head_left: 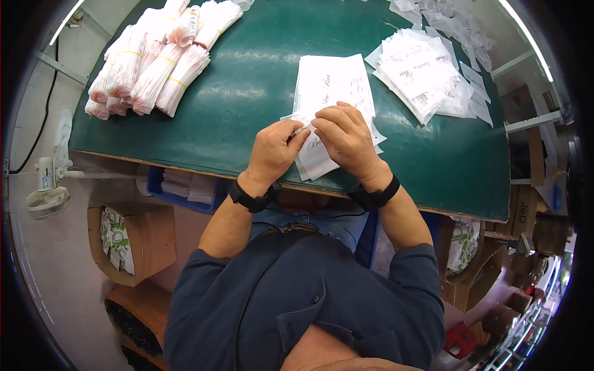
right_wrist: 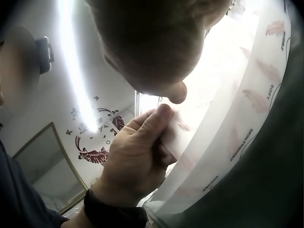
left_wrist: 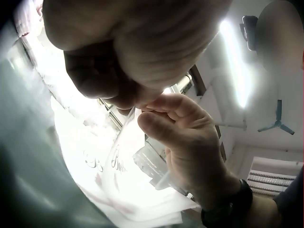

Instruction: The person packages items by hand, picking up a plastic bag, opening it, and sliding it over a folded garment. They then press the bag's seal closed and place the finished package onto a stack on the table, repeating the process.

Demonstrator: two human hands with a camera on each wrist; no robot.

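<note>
A translucent printed plastic bag [head_left: 317, 162] hangs between my hands above a pile of similar bags [head_left: 331, 71] at the table's front. My left hand [head_left: 273, 151] pinches its top edge between thumb and index finger. Close beside it, my right hand [head_left: 346, 137] pinches the same edge, fingers curled. In the left wrist view the bag [left_wrist: 121, 161] drops from the meeting fingertips, showing black script; the right hand [left_wrist: 190, 142] faces the camera. Pink feathers and small words mark the bags [right_wrist: 256, 99] in the right wrist view, with the left hand [right_wrist: 135, 156] at the edge.
Bundles of pinkish-white bags [head_left: 145, 68] tied with yellow bands lie at the green table's [head_left: 247, 80] left. Another printed bag pile [head_left: 421, 74] sits to the right, loose clear plastic [head_left: 458, 25] behind it. A blue crate [head_left: 182, 188] stands below the front edge.
</note>
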